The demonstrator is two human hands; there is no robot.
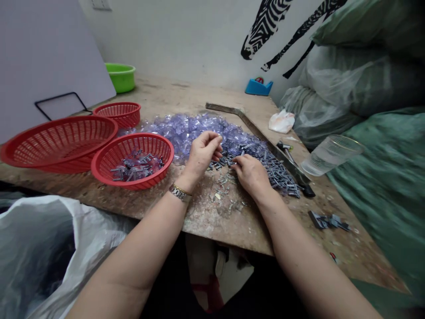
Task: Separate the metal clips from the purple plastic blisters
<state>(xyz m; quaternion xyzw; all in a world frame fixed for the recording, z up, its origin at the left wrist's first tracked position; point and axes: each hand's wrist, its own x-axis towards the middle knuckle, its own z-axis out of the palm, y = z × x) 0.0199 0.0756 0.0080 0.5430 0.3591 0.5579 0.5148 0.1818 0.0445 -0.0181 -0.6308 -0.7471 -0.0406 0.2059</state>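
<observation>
My left hand, a watch on its wrist, hovers at the near edge of a heap of clear purple plastic pieces. Its thumb and fingers are pressed together, and anything between them is too small to make out. Just to the right, my right hand is low over the table with thumb and forefinger closed in a pinch. What it pinches cannot be made out. Beside and beyond it spreads a pile of small dark grey plastic parts. Small scraps litter the wood between my wrists.
A red basket at left holds grey and purple pieces, beside two other red baskets. A bent metal strip borders the pile. At right stand a glass of water, grey blocks and green sacks. A white bag hangs front left.
</observation>
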